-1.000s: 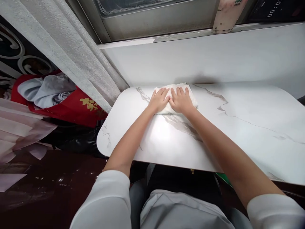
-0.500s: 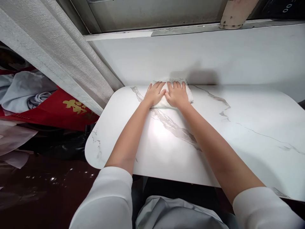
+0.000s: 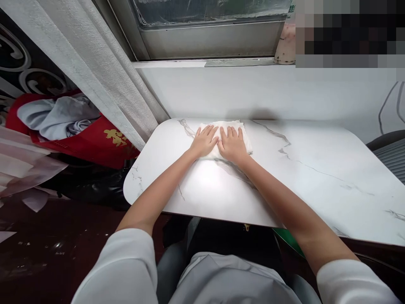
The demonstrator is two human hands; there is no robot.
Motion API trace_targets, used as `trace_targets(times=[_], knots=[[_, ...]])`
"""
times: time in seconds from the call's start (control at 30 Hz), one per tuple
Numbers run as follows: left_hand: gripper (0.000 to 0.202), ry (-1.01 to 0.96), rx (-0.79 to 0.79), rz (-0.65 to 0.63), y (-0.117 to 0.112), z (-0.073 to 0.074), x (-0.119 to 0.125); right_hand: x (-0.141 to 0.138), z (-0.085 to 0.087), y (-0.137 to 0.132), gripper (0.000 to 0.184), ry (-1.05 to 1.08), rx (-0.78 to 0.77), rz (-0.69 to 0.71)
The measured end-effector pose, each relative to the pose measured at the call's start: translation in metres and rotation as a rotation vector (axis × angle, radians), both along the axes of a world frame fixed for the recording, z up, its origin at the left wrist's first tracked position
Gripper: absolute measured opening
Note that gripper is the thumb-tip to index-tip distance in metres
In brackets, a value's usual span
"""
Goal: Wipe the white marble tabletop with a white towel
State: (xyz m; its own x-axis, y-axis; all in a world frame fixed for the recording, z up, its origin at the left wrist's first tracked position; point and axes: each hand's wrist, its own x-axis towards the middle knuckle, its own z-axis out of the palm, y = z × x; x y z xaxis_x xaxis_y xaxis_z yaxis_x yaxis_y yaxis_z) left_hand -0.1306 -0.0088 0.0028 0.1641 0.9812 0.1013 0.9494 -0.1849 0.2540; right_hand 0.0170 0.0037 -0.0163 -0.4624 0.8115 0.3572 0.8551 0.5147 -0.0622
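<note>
A white folded cloth (image 3: 244,136) lies on the white marble table (image 3: 316,181), near its far left edge by the wall. My left hand (image 3: 204,141) and my right hand (image 3: 232,144) lie side by side on top of the cloth, palms down, fingers stretched out flat and pointing away from me. Both hands press on the cloth and cover most of it; only its far and right edges show.
A grey curtain (image 3: 95,71) hangs at the left of the table. Behind it a red bag (image 3: 95,141) holds grey fabric. A window sill (image 3: 205,63) runs above the white wall. A grey chair (image 3: 390,150) stands at the far right.
Both hands slid with the cloth away towards the wall, then came back a little towards me. The view shifted as my head moved.
</note>
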Motion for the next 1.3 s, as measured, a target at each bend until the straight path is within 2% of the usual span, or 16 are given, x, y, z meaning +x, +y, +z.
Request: trace_targets(times=[0.17,0.43,0.53,0.63,0.73,0.87,1.07,1.3], knots=[[0.054,0.012,-0.005,-0.015,-0.059,0.001,0.006,0.008,0.004,-0.059,0.058,-0.034,-0.008,-0.007],[0.056,0.032,-0.036,-0.028,-0.153,0.005,0.008,0.014,0.007,-0.151,0.057,-0.046,0.058,0.071],[0.056,0.024,-0.051,-0.017,-0.175,0.007,0.006,0.012,0.009,-0.169,0.057,-0.063,0.067,0.109],[0.056,0.025,-0.054,0.012,-0.184,0.008,0.002,0.007,0.011,-0.172,0.058,-0.093,0.060,0.142],[0.055,0.032,-0.047,0.058,-0.180,0.006,-0.004,-0.001,0.012,-0.161,0.059,-0.114,0.042,0.176],[0.054,0.031,-0.032,0.101,-0.157,0.003,-0.020,-0.018,0.011,-0.133,0.058,-0.105,0.020,0.186],[0.053,-0.001,0.013,0.159,-0.095,0.002,-0.054,-0.059,0.007,-0.072,0.057,-0.074,-0.001,0.185],[0.055,-0.032,0.009,0.112,-0.022,0.000,-0.096,-0.100,0.007,-0.009,0.059,-0.045,-0.028,0.138]])
